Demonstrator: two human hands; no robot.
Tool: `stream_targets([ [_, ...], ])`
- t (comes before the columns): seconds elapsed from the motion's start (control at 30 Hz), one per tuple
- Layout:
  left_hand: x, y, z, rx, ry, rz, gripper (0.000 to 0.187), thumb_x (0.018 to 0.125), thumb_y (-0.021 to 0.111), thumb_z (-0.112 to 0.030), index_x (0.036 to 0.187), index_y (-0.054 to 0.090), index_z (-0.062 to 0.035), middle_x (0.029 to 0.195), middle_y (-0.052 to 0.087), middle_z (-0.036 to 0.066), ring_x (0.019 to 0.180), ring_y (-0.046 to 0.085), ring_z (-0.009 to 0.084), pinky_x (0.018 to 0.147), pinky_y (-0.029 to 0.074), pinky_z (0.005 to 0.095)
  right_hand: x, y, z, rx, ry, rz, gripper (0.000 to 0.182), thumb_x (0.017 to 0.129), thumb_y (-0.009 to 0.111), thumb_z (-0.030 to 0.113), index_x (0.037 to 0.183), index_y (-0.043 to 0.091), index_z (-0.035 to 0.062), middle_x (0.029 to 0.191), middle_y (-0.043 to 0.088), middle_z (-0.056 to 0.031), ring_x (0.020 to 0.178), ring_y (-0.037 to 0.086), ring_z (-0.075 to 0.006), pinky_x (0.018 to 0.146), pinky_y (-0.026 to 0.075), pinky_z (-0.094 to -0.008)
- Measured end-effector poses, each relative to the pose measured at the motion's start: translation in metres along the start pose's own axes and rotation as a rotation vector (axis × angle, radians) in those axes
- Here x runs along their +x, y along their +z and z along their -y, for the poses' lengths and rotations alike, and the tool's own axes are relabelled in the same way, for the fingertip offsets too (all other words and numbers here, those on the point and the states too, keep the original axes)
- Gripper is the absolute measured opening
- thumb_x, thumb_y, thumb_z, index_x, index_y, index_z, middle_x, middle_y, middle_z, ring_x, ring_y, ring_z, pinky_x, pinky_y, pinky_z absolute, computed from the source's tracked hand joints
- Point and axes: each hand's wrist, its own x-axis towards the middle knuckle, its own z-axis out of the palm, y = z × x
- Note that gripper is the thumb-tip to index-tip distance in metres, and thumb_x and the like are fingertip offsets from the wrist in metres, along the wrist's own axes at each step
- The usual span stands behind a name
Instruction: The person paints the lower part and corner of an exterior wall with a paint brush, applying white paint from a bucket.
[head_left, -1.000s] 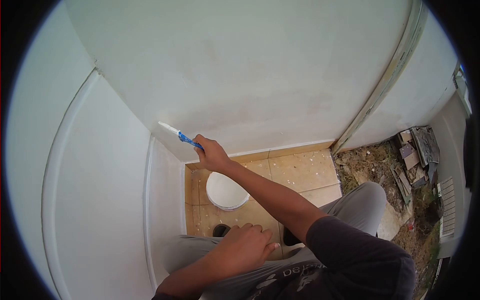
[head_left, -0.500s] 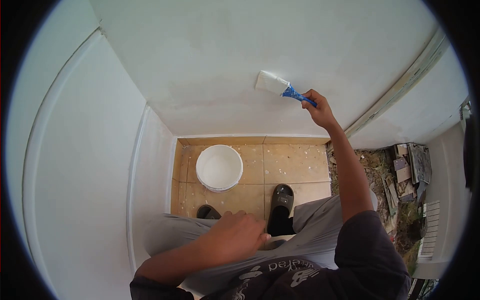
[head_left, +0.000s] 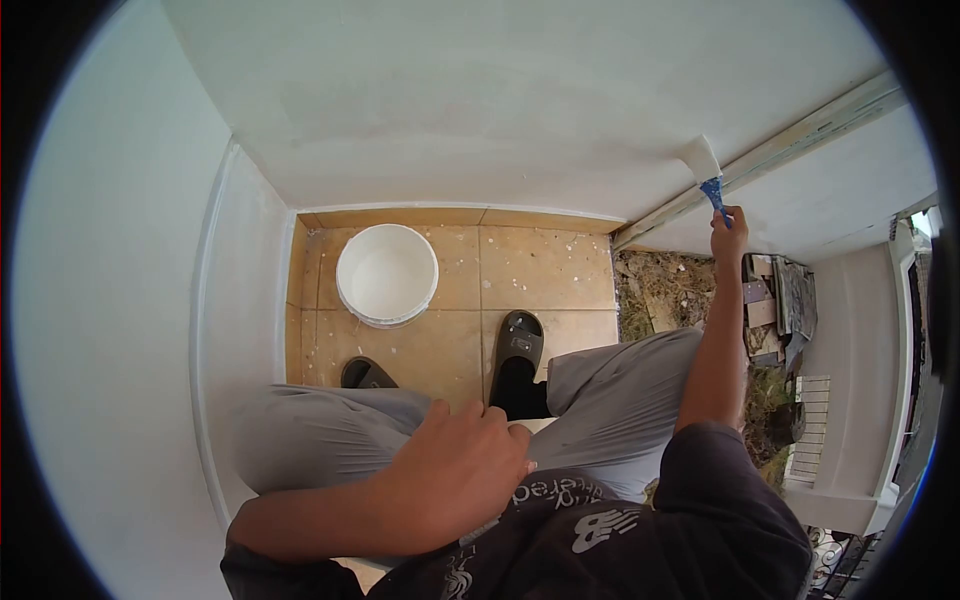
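My right hand (head_left: 730, 232) grips the blue handle of a paintbrush (head_left: 708, 167), arm stretched far to the right. The brush's wide white bristles lie bent against the pale wall (head_left: 480, 120), close to the wall's right-hand edge. In front of my lap, my left hand (head_left: 455, 470) is loosely closed with its knuckles up; nothing sticks out of it, though the palm is hidden. A white bucket (head_left: 387, 318) stands on the tiled floor near the wall, with white inside it.
Paint specks dot the beige tiles (head_left: 545, 270). A ridged white trim (head_left: 760, 155) borders the wall at right. Beyond the tiles are rough ground and stacked boards (head_left: 762, 312). My sandals (head_left: 518, 345) are behind the bucket, and another white wall (head_left: 110, 330) rises at left.
My right hand has carried the paintbrush rightward along the wall to its edge, and the brush now points more upward. My view has shifted right. The left hand remains closed near my lap.
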Motion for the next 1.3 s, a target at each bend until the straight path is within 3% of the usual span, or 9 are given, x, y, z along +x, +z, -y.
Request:
stream_targets([
  [0.17, -0.008, -0.007, 0.001, -0.006, 0.025, 0.012, 0.039, 0.1, 0.047, -0.037, 0.087, 0.063, -0.003, 0.087, 0.062, 0.015, 0.09, 0.061, 0.031, 0.082, 0.046, 0.0432, -0.001, 0.012, -0.002, -0.201, 0.163, -0.249, 0.014, 0.085, 0.062, 0.012, 0.093, 0.057, 0.0017, 0.083, 0.064, -0.0213, 0.078, 0.061, -0.0393, 0.072, 0.047, -0.0461],
  [0.33, -0.001, -0.012, 0.0, -0.01, 0.025, 0.003, 0.038, 0.099, 0.048, -0.037, 0.088, 0.062, -0.0032, 0.087, 0.062, 0.015, 0.089, 0.061, 0.0325, 0.082, 0.047, 0.0441, -0.079, 0.111, 0.138, 0.129, 0.099, -0.225, 0.012, 0.091, 0.055, 0.005, 0.096, 0.045, 0.0008, 0.079, 0.059, -0.0227, 0.075, 0.059, -0.0431, 0.071, 0.044, -0.0488],
  [0.43, 0.004, -0.013, -0.006, 0.023, 0.022, 0.015, 0.037, 0.098, 0.05, -0.037, 0.088, 0.062, -0.0034, 0.087, 0.062, 0.014, 0.087, 0.061, 0.0327, 0.082, 0.047, 0.0445, -0.148, 0.15, 0.229, 0.305, 0.103, 0.043, 0.013, 0.091, 0.053, 0.001, 0.096, 0.041, 0.0015, 0.075, 0.055, -0.0253, 0.073, 0.056, -0.0489, 0.065, 0.041, -0.0527],
  [0.57, 0.009, -0.012, -0.008, 0.003, 0.003, -0.004, 0.034, 0.096, 0.055, -0.036, 0.088, 0.062, -0.0037, 0.084, 0.062, 0.014, 0.084, 0.062, 0.0327, 0.079, 0.048, 0.0443, -0.2, 0.166, 0.274, 0.39, -0.249, 0.428, 0.012, 0.09, 0.054, 0.003, 0.096, 0.044, 0.0022, 0.082, 0.057, -0.0241, 0.082, 0.057, -0.0463, 0.067, 0.042, -0.0545],
  [0.67, 0.01, -0.002, 0.002, 0.038, -0.012, -0.056, 0.031, 0.094, 0.058, -0.034, 0.087, 0.062, -0.0037, 0.081, 0.061, 0.014, 0.082, 0.061, 0.0332, 0.074, 0.049, 0.0443, -0.178, 0.157, 0.276, 0.453, -0.321, 0.522, 0.012, 0.091, 0.056, 0.005, 0.097, 0.046, 0.0026, 0.08, 0.059, -0.0224, 0.079, 0.059, -0.0438, 0.066, 0.043, -0.052],
  [0.73, 0.007, 0.0, 0.005, 0.026, -0.013, -0.071, 0.031, 0.094, 0.058, -0.033, 0.086, 0.062, -0.0034, 0.08, 0.061, 0.014, 0.081, 0.061, 0.0335, 0.072, 0.049, 0.0447, -0.148, 0.148, 0.252, 0.49, -0.231, 0.431, 0.012, 0.092, 0.058, 0.005, 0.102, 0.052, 0.0011, 0.068, 0.056, -0.0186, 0.06, 0.052, -0.0348, 0.059, 0.041, -0.0405],
  [0.77, 0.006, -0.001, 0.006, 0.019, -0.016, -0.083, 0.031, 0.094, 0.059, -0.033, 0.086, 0.062, -0.0033, 0.079, 0.061, 0.015, 0.08, 0.061, 0.0336, 0.072, 0.049, 0.0449, -0.128, 0.135, 0.234, 0.406, -0.214, 0.454, 0.012, 0.09, 0.059, 0.007, 0.1, 0.052, 0.0045, 0.073, 0.061, -0.0192, 0.069, 0.058, -0.0417, 0.063, 0.043, -0.0465],
  [1.03, 0.002, -0.014, 0.006, -0.016, -0.062, -0.034, 0.031, 0.094, 0.059, -0.033, 0.085, 0.062, -0.0032, 0.08, 0.061, 0.015, 0.08, 0.06, 0.0333, 0.071, 0.048, 0.0453, -0.039, 0.049, 0.069, 0.154, -0.102, 0.155, 0.013, 0.087, 0.064, 0.007, 0.098, 0.059, 0.0015, 0.069, 0.058, -0.0124, 0.063, 0.056, -0.0235, 0.062, 0.044, -0.0363],
  [1.3, 0.001, -0.006, 0.002, 0.002, -0.023, 0.015, 0.035, 0.098, 0.051, -0.034, 0.09, 0.064, -0.0024, 0.085, 0.064, 0.014, 0.086, 0.063, 0.0331, 0.077, 0.048, 0.0467, -0.033, 0.033, 0.037, -0.103, 0.217, -0.144, 0.014, 0.087, 0.062, 0.014, 0.095, 0.059, 0.0033, 0.082, 0.065, -0.0207, 0.081, 0.064, -0.0401, 0.072, 0.048, -0.0478],
])
